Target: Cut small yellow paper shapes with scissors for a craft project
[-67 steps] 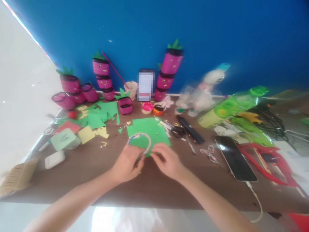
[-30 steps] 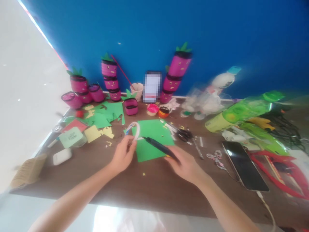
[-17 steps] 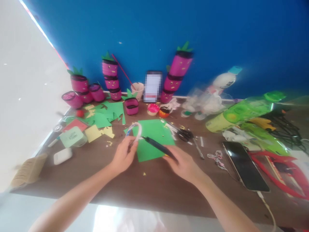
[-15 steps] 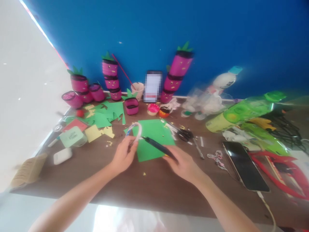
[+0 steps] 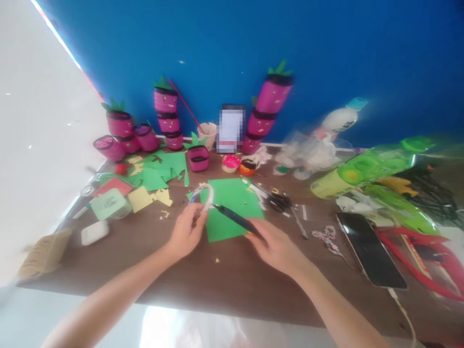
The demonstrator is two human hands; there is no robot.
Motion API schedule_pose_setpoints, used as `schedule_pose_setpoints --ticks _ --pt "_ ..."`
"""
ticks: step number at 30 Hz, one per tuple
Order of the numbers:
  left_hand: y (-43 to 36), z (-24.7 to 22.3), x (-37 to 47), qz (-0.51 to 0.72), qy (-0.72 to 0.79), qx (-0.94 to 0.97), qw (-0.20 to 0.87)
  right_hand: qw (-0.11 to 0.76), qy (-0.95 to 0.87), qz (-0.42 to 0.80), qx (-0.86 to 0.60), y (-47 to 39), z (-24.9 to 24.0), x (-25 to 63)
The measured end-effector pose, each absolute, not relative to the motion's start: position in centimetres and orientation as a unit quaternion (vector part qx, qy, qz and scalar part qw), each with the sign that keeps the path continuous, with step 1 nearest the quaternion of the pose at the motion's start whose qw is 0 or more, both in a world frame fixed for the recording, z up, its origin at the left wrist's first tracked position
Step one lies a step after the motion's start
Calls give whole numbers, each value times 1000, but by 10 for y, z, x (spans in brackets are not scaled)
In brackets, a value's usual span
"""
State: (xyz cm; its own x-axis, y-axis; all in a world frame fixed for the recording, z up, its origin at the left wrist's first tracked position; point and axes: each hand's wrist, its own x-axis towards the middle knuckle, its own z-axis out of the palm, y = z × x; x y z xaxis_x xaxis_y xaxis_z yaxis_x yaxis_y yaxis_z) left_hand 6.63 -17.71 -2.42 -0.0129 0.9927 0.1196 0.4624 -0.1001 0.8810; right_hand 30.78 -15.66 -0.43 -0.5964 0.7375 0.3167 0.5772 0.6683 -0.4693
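My left hand (image 5: 186,231) is closed on a thin white ring (image 5: 209,194) with blue marks on part of its band, standing upright above the table. My right hand (image 5: 275,245) grips a slim black tool (image 5: 236,218) with a narrow tip; its exact kind is hard to tell. That tip points left and meets, or nearly meets, the ring's right side. Under both lies a green paper sheet (image 5: 232,192). Beside it on the right are black-handled scissors (image 5: 279,202) and thin white strips.
Magenta faced pots (image 5: 167,124) stand stacked along the blue wall. Left lie green paper scraps (image 5: 154,178), yellow paper (image 5: 139,199) and a white case (image 5: 94,233). A green bottle (image 5: 366,166), a phone (image 5: 371,251) on a cable and a red pouch (image 5: 391,237) crowd the right.
Both hands keep nearly the same pose, with the ring and the black tool held as before. The view has shifted very slightly.
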Motion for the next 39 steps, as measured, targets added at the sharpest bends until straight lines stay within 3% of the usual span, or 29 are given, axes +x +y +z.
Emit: schedule_pose_setpoints --ticks 8,16,24,39 --pt "-176 -22 64 415 599 619 293 251 -880 127 -382 -153 -8 310" --pt "-177 -13 67 421 594 602 328 359 -824 161 -407 -153 -8 306" --pt "-181 -15 68 404 599 621 304 353 -805 265 -396 -158 -4 299" --pt "-176 -19 66 448 631 588 235 360 -833 222 -356 -163 -14 300"
